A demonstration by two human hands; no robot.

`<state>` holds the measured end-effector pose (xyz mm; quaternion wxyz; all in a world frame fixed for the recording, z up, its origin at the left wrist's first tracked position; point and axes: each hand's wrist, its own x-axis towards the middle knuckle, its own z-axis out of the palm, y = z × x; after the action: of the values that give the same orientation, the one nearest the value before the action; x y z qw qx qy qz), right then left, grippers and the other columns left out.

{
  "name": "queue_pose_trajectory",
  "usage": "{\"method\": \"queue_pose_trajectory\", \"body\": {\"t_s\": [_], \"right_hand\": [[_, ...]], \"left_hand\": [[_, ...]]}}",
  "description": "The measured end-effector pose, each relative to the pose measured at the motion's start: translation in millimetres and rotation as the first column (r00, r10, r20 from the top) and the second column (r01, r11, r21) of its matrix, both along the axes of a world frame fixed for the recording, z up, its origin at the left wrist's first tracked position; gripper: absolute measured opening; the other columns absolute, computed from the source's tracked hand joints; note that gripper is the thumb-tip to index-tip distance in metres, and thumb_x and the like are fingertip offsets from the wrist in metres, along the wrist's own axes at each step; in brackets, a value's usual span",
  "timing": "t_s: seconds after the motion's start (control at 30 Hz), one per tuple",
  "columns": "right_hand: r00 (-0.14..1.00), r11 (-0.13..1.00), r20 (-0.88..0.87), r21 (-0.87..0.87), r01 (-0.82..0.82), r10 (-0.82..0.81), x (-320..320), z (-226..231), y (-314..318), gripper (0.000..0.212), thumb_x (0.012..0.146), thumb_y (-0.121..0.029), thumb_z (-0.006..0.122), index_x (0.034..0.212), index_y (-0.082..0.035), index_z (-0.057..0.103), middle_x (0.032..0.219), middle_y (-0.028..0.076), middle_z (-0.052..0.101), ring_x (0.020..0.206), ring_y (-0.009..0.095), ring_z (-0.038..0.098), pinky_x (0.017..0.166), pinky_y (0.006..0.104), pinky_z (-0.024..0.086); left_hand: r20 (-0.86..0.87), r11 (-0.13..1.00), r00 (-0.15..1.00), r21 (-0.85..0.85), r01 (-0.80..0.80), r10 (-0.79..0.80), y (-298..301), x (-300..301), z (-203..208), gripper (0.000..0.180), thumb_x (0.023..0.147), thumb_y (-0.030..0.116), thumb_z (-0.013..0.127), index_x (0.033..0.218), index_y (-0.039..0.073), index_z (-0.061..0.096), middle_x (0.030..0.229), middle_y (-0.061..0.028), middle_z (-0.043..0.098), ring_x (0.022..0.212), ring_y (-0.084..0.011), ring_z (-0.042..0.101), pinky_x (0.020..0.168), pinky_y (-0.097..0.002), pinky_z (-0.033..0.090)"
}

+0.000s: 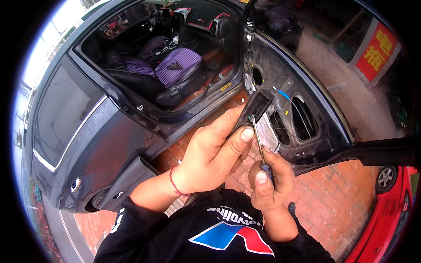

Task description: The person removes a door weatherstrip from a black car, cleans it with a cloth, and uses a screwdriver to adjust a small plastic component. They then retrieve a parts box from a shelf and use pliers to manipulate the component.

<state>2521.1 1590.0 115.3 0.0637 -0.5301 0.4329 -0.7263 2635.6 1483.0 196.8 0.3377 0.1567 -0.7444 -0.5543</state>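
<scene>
Two hands busy, left hand [210, 151] gripping black switch panel [255, 107], right hand [268, 177] clasping screwdriver [259, 147], red rectangular sign [378, 51] upper right, possibly wall-mounted

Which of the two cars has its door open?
The dark car at the left, with purple seat covers. Its stripped door swings wide beside the hands. The red car, at the lower right, shows only a closed side and a wheel.

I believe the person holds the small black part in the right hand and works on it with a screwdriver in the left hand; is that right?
Not quite: the hands are swapped. The head view shows the left hand holding the small black part, and the right hand working on it with the screwdriver.
</scene>
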Motion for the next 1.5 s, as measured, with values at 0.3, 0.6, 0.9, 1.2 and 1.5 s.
{"method": "queue_pose_trajectory", "body": {"t_s": [0.3,0.6,0.9,1.2,1.5], "right_hand": [[0.995,0.987,-0.094,-0.159,0.005,-0.020,-12,-13,-23,0.036,0.096,-0.015,0.061,0.124,0.007,0.058,0.070,0.008,0.063,0.056,0.014,0.059,0.052,0.0274,0.048],[0.948,0.968,-0.243,-0.196,0.157,-0.204,-5,1,-22,0.037,0.093,-0.012,0.064,0.123,0.009,0.057,0.082,0.017,0.070,0.056,0.020,0.064,0.051,0.0304,0.050],[0.846,0.928,-0.391,-0.227,0.294,-0.363,-1,10,-21,0.039,0.094,-0.011,0.063,0.126,0.010,0.054,0.084,0.017,0.069,0.055,0.023,0.063,0.051,0.0327,0.050],[0.986,0.986,0.008,-0.006,0.167,-0.166,-5,-37,14,0.053,0.101,-0.008,0.050,0.152,-0.012,0.035,0.101,0.017,0.058,0.070,0.015,0.054,0.060,0.0294,0.049],[0.977,0.959,0.054,0.210,0.190,-0.206,31,-56,47,0.044,0.095,-0.024,0.068,0.129,0.002,0.058,0.111,0.020,0.058,0.096,0.025,0.063,0.082,0.0343,0.050]], "left_hand": [[-0.002,0.989,0.993,-0.088,0.115,-0.115,0,0,3,0.044,0.107,0.012,0.044,0.145,-0.007,0.036,0.074,-0.0009,0.055,0.057,-0.0059,0.049,0.054,-0.0209,0.039],[0.017,0.870,0.986,-0.472,-0.140,0.168,9,-5,0,0.054,0.097,0.004,0.055,0.147,-0.006,0.035,0.115,-0.0296,0.064,0.092,-0.0409,0.069,0.076,-0.0409,0.056],[0.080,0.954,0.985,-0.273,-0.128,0.155,10,-4,5,0.047,0.100,0.010,0.054,0.143,-0.004,0.041,0.102,-0.0249,0.067,0.082,-0.0356,0.070,0.069,-0.0364,0.055],[-0.309,0.603,0.777,0.498,0.623,-0.549,-47,-2,14,0.037,0.104,0.024,0.054,0.130,-0.002,0.050,0.074,-0.0086,0.057,0.054,-0.0146,0.057,0.049,-0.0240,0.047],[-0.385,0.427,0.531,0.325,0.844,-0.755,-25,-68,22,0.033,0.101,0.025,0.059,0.117,-0.003,0.058,0.075,-0.0099,0.063,0.061,-0.0144,0.059,0.060,-0.0297,0.049]]}}
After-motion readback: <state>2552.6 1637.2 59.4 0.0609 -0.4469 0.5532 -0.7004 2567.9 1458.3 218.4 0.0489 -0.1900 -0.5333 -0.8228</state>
